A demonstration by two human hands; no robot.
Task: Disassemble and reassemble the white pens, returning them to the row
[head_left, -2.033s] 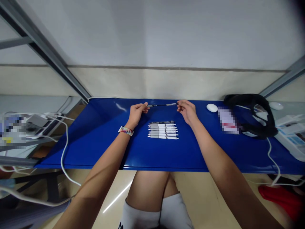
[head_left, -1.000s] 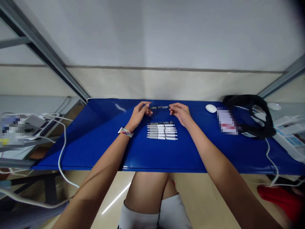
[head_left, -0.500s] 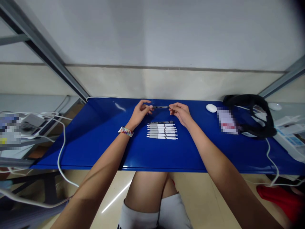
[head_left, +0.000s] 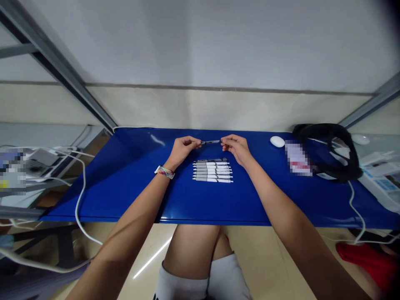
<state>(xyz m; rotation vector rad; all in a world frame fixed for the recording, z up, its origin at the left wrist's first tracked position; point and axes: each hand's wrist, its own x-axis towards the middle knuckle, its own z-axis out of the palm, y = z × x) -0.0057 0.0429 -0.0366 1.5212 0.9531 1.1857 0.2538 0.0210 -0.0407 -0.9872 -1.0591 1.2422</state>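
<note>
Both hands hold one dark pen (head_left: 211, 142) level near the back of the blue table. My left hand (head_left: 186, 148) pinches its left end between thumb and fingers. At the other end, my right hand (head_left: 235, 146) grips the pen with its fingertips. Nearer to me, several white-and-grey pens (head_left: 212, 172) lie side by side in a stack of rows, their tips pointing left. A darker pen (head_left: 212, 160) lies along the far side of that row, just below the held one.
To the right are a white mouse-like oval object (head_left: 277, 141), a blurred-out card (head_left: 298, 157) and a black strapped headset (head_left: 331, 152). A white cable (head_left: 81, 196) hangs over the table's left side. Grey metal posts (head_left: 75, 79) frame the blue table (head_left: 131, 183).
My left fingers have closed on the pen's left end, and the left hand has shifted slightly. The right hand keeps its hold; the row of pens is unmoved.
</note>
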